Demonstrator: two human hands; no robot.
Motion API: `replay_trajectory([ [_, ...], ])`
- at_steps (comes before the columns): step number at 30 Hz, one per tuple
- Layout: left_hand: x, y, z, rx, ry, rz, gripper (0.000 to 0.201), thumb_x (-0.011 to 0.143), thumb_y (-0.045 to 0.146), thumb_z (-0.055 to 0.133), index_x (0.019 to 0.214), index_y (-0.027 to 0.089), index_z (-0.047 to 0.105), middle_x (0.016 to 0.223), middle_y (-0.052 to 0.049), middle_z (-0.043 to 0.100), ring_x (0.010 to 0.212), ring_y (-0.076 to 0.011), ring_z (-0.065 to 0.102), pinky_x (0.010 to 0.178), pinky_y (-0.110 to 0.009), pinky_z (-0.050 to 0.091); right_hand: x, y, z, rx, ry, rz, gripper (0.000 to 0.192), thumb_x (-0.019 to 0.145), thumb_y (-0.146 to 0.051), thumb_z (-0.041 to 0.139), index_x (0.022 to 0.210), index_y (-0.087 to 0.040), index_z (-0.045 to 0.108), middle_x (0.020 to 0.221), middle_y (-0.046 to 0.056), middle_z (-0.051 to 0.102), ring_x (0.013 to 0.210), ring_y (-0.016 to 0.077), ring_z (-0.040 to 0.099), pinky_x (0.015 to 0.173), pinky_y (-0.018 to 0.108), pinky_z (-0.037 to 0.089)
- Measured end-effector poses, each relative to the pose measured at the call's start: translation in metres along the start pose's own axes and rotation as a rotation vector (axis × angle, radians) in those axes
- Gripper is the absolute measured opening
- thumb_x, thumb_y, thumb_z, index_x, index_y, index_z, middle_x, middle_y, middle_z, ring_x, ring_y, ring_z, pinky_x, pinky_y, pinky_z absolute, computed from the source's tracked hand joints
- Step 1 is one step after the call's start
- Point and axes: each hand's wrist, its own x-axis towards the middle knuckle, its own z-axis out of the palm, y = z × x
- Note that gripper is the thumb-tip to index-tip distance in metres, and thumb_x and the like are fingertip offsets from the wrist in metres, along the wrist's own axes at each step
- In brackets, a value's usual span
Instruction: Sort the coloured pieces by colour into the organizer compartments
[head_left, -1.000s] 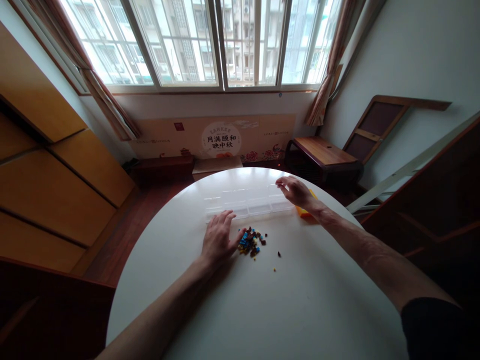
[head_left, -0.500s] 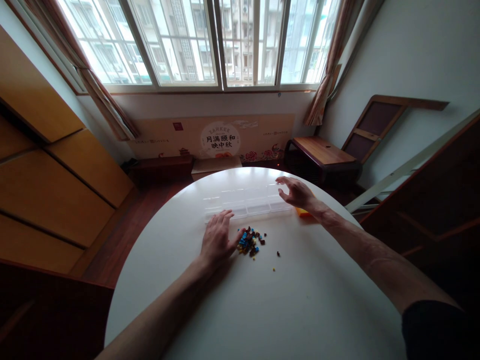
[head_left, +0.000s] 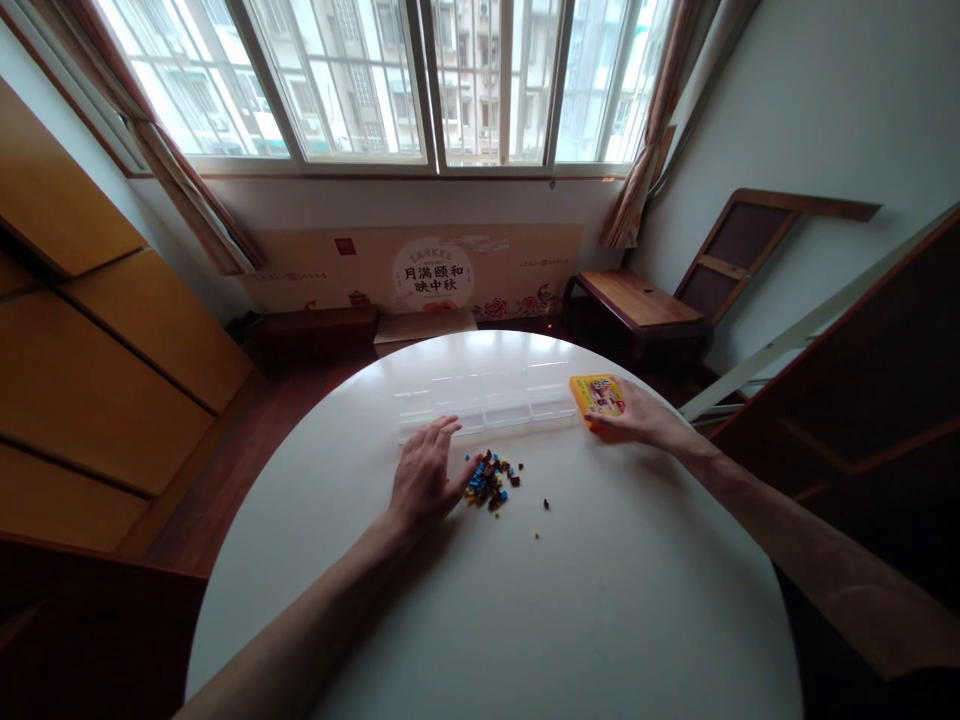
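Note:
My left hand (head_left: 426,470) lies on the white round table (head_left: 480,620), fingers stretched out and apart. Its thumb reaches the left edge of a heap of tiny building bricks (head_left: 491,480) in brown, blue and yellow. Beyond the fingertips is a clear plastic compartment tray (head_left: 507,414), its sections in a row. At the tray's right end, my right hand (head_left: 636,410) grips a small yellow box (head_left: 596,398) with a printed picture on top, the thumb on the near side and the fingers round the far right.
A loose brown brick (head_left: 546,504) and a yellow one (head_left: 536,535) lie right of the heap. Behind the table are a long printed carton (head_left: 525,270) and a low wooden bench (head_left: 637,298). Wooden cabinets (head_left: 112,400) stand at the left.
My right hand has moved from above the tray's right end to the right and closed on the yellow box. My left hand stays beside the heap. The view has shifted slightly.

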Motion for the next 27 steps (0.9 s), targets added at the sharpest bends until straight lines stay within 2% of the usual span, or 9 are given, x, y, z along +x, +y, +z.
replay_trajectory([
  [4, 0.001, 0.002, 0.0, -0.019, -0.006, -0.014, 0.049, 0.107, 0.053, 0.063, 0.143, 0.021, 0.06, 0.156, -0.017, 0.066, 0.146, -0.0385, 0.06, 0.124, -0.058, 0.047, -0.009, 0.0, 0.007, -0.062, 0.007, 0.079, 0.071, 0.084, -0.062, 0.083, 0.14, -0.021, 0.066, 0.126, 0.015, 0.077, 0.111, 0.0348, 0.075, 0.094, 0.041, 0.06],
  [10, 0.001, 0.005, -0.002, -0.047, 0.004, -0.026, 0.048, 0.106, 0.053, 0.063, 0.142, 0.021, 0.062, 0.155, -0.016, 0.066, 0.144, -0.0395, 0.06, 0.124, -0.06, 0.046, -0.017, -0.003, -0.001, -0.162, 0.027, 0.108, 0.078, 0.081, -0.063, 0.086, 0.14, -0.016, 0.067, 0.128, 0.02, 0.075, 0.115, 0.0379, 0.072, 0.097, 0.043, 0.057],
  [15, 0.001, 0.006, -0.006, -0.066, -0.002, -0.024, 0.045, 0.107, 0.051, 0.064, 0.142, 0.022, 0.061, 0.155, -0.015, 0.067, 0.144, -0.0382, 0.061, 0.122, -0.058, 0.048, -0.034, -0.002, -0.024, -0.2, -0.017, 0.197, 0.079, 0.082, -0.064, 0.084, 0.141, -0.014, 0.068, 0.129, 0.022, 0.075, 0.114, 0.04, 0.073, 0.096, 0.044, 0.058],
  [18, 0.002, 0.009, -0.009, -0.104, 0.013, -0.007, 0.043, 0.108, 0.05, 0.064, 0.141, 0.023, 0.062, 0.153, -0.014, 0.069, 0.141, -0.0365, 0.064, 0.121, -0.056, 0.049, -0.05, -0.006, -0.047, -0.139, -0.041, 0.165, 0.081, 0.081, -0.062, 0.085, 0.145, -0.015, 0.066, 0.134, 0.022, 0.074, 0.118, 0.0407, 0.073, 0.099, 0.046, 0.059],
  [21, 0.002, 0.016, -0.012, -0.204, -0.009, 0.033, 0.044, 0.107, 0.05, 0.067, 0.143, 0.024, 0.061, 0.151, -0.013, 0.07, 0.14, -0.0351, 0.066, 0.12, -0.054, 0.052, -0.068, -0.025, -0.066, -0.007, -0.112, 0.057, 0.081, 0.079, -0.055, 0.088, 0.148, -0.018, 0.066, 0.139, 0.02, 0.074, 0.121, 0.0397, 0.074, 0.106, 0.048, 0.059],
  [23, 0.002, 0.022, -0.013, -0.294, -0.069, 0.05, 0.051, 0.105, 0.051, 0.071, 0.147, 0.025, 0.06, 0.152, -0.014, 0.069, 0.141, -0.0357, 0.066, 0.12, -0.053, 0.053, -0.081, -0.047, -0.071, 0.094, -0.146, -0.052, 0.079, 0.08, -0.052, 0.09, 0.148, -0.018, 0.067, 0.141, 0.019, 0.073, 0.126, 0.0406, 0.073, 0.108, 0.048, 0.06],
  [27, 0.001, 0.03, -0.013, -0.529, -0.227, 0.025, 0.081, 0.09, 0.057, 0.088, 0.157, 0.025, 0.056, 0.155, -0.018, 0.066, 0.144, -0.0401, 0.064, 0.122, -0.056, 0.053, -0.097, -0.101, -0.064, 0.234, -0.171, -0.247, 0.08, 0.079, -0.047, 0.094, 0.15, -0.024, 0.067, 0.139, 0.017, 0.074, 0.123, 0.0413, 0.074, 0.106, 0.052, 0.062],
])
